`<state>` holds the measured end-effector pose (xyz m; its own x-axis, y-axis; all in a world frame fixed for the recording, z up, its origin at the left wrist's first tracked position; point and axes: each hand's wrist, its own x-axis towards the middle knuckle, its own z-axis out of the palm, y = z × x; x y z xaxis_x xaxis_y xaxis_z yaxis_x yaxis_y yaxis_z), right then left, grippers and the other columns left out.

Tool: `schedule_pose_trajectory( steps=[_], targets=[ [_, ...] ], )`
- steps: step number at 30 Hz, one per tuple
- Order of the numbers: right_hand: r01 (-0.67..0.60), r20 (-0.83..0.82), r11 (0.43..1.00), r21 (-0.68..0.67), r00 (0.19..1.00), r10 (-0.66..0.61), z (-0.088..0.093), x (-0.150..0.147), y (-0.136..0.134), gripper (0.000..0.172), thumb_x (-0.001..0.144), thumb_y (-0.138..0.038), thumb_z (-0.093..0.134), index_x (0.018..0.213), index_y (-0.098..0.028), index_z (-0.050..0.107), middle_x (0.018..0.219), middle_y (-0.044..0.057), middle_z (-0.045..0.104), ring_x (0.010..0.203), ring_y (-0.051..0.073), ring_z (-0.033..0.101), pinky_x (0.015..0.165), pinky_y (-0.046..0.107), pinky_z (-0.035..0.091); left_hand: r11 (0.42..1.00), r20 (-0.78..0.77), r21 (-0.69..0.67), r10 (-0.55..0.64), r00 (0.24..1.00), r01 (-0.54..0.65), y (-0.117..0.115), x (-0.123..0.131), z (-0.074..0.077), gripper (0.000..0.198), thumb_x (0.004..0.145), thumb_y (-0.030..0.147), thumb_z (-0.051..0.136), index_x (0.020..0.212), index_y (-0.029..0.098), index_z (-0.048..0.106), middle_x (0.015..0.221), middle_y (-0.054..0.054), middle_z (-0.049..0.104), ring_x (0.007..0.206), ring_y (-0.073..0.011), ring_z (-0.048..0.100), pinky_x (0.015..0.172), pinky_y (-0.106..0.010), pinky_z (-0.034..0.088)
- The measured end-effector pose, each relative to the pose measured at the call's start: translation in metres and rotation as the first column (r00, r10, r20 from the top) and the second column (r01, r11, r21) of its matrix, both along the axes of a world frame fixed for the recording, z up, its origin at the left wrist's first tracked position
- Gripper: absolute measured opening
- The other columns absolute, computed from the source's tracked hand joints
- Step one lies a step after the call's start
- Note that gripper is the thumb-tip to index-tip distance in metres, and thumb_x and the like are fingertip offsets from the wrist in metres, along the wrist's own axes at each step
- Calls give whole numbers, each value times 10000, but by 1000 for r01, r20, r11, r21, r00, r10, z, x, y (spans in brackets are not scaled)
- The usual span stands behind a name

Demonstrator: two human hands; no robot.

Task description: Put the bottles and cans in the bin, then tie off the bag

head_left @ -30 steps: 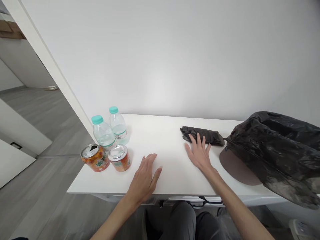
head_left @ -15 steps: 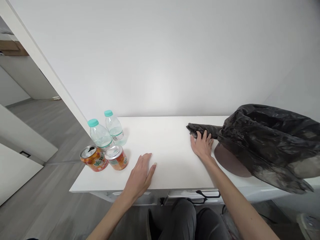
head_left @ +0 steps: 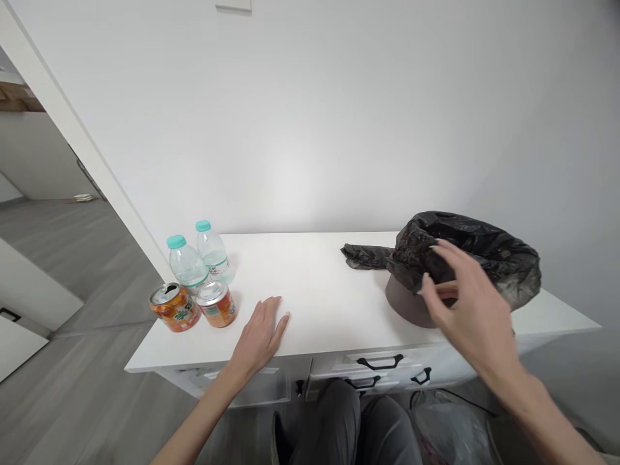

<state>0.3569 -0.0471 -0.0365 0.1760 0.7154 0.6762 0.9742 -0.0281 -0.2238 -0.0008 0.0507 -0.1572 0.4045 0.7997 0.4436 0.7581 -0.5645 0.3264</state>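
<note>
My left hand (head_left: pixel 258 337) lies flat on the white tabletop (head_left: pixel 310 290), fingers spread, just right of the cans. My right hand (head_left: pixel 467 310) is raised in front of a brown bin (head_left: pixel 409 303) lined with a black plastic bag (head_left: pixel 513 258); its fingers are apart and curved, with nothing seen between them. A gathered length of black plastic (head_left: pixel 367 256) sticks out left from the bin. At the left stand an opened orange can (head_left: pixel 178 311), a second orange can (head_left: pixel 220 309), and two clear bottles with teal caps (head_left: pixel 188 263) (head_left: pixel 213 255).
A white wall (head_left: pixel 300 129) rises behind the table. Drawers with black handles (head_left: pixel 380 363) are below its front edge, above my knees (head_left: pixel 339 420). A clear plastic bag (head_left: pixel 450 426) is on the floor at the lower right.
My right hand has left the gathered black plastic and moved right, up in front of the bin. The black bag's opening reaches less far right. My left hand stays on the table.
</note>
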Motion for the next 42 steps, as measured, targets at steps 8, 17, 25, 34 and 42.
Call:
schedule_pose_trajectory(
  steps=[8, 17, 25, 34, 42],
  targets=[
    [207, 87, 978, 14, 974, -208, 10, 68, 10, 547, 1018, -647, 443, 1246, -238, 724, 1150, 135, 780, 839, 342, 707, 641, 420, 476, 1000, -13, 13, 12, 1000, -12, -3, -3, 1, 438, 1114, 480, 374, 1426, 198, 499, 1385, -150, 663, 1316, -295, 630, 1143, -521, 516],
    [-77, -59, 996, 53, 995, 80, 24, 36, 16, 555, 987, -724, 545, 1096, -225, 764, 1028, 95, 779, 692, 228, 694, 693, 374, 491, 998, 17, 68, -2, 1000, 1, -4, -5, -4, 396, 1109, 460, 391, 1377, 206, 535, 1297, -132, 694, 1241, -277, 663, 1126, -517, 528],
    [-393, -207, 919, 47, 896, 393, 44, -49, 45, 479, 987, -673, 610, 1061, -226, 766, 961, 59, 778, 664, 210, 721, 683, 352, 528, 996, 44, 82, -22, 999, 18, -13, -10, 2, 345, 1111, 421, 373, 1321, 208, 543, 1256, -143, 712, 1216, -297, 686, 1140, -561, 520],
    [-521, -285, 853, -18, 821, 495, 51, -93, 59, 425, 973, -627, 657, 1033, -221, 768, 921, 44, 790, 647, 213, 740, 714, 355, 538, 998, 92, -31, -44, 995, 47, -35, -11, -4, 343, 1103, 394, 421, 1380, 215, 514, 1337, -127, 695, 1258, -281, 678, 1157, -543, 519],
    [-535, -281, 837, -115, 826, 489, 56, -86, 56, 292, 948, -475, 734, 1096, -225, 763, 949, 36, 811, 688, 220, 762, 760, 371, 563, 992, 184, -109, -39, 982, 60, -70, 9, -6, 366, 1113, 385, 419, 1438, 232, 489, 1461, -119, 632, 1415, -250, 579, 1197, -483, 499]
  ],
)
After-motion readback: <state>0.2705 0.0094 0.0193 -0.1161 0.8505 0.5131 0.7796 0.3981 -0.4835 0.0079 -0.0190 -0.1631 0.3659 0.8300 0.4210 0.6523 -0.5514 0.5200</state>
